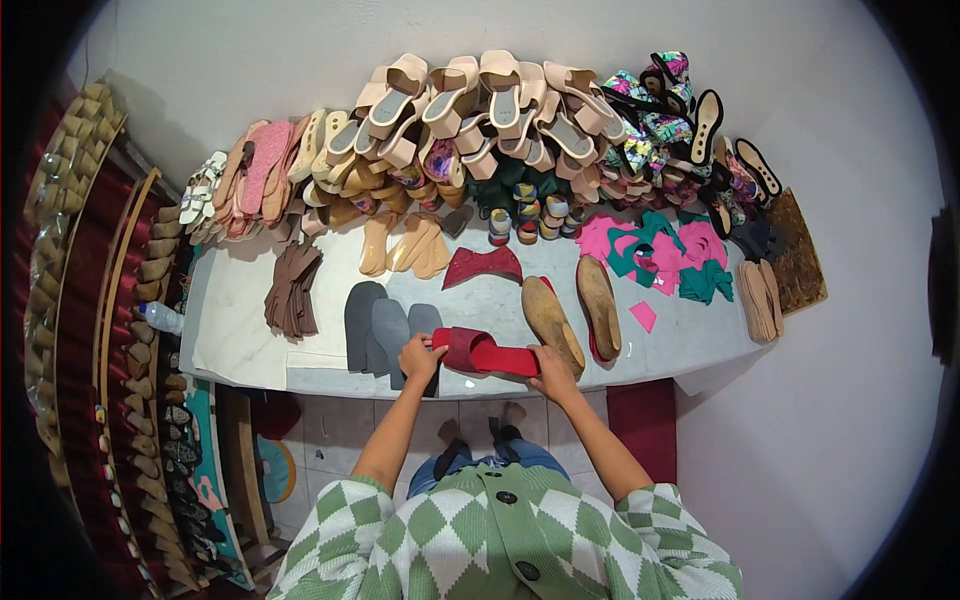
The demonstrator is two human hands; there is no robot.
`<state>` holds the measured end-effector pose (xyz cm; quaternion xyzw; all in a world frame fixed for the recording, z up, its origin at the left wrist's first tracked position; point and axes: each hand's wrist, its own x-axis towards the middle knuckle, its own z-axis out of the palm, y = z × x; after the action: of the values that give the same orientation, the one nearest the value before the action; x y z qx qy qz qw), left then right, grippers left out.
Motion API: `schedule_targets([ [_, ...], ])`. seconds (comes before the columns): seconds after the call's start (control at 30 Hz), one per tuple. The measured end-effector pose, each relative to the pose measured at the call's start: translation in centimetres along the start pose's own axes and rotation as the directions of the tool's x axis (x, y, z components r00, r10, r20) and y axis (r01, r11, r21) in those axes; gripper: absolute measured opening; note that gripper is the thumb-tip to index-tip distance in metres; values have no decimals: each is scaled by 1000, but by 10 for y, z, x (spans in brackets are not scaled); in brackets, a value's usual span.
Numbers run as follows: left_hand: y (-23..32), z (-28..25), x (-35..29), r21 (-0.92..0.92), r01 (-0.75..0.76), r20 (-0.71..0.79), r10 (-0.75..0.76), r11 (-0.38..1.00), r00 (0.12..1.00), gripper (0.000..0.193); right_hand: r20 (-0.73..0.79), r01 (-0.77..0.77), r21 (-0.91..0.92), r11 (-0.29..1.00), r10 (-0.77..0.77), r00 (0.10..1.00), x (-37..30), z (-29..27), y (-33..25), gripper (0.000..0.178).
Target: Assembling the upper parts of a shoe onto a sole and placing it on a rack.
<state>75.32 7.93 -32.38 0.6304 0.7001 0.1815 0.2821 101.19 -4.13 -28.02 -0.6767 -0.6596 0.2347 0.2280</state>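
A red slide sandal (507,361) with a wide dark red strap lies sideways between my hands at the table's front edge. My left hand (419,361) grips its toe end, thumb on top. My right hand (553,375) grips the heel end; its fingers underneath are partly hidden. Just beyond my right hand is a wooden shoe last (553,325). To its right stands another wooden last (599,305) with red material along its edge. Several grey sole pieces (388,328) lie beside my left hand. A dark red cut upper piece (482,267) rests farther back.
Heeled beige sandals (498,90) and patterned shoes (655,135) are piled along the table's (240,300) back. Brown strips (293,290) lie left, pink and green scraps (655,250) right. Shelves of lasts (150,440) and a water bottle (163,318) stand at the left.
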Motion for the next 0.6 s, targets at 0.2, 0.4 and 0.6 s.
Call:
schedule_targets([
  [0.2, 13, -5, 4, 171, 34, 15, -37, 985, 999, 43, -45, 16, -20, 1000, -17, 999, 1, 9, 10, 60],
  [0.4, 16, -10, 2, 215, 18, 47, -28, 976, 998, 43, -79, 44, 3, 999, -43, 996, 0, 11, 10, 61],
  [0.6, 16, 0, -3, 171, 112, 13, -116, 979, 993, 42, -204, 133, 153, 979, -100, 974, -15, 9, 8, 56],
])
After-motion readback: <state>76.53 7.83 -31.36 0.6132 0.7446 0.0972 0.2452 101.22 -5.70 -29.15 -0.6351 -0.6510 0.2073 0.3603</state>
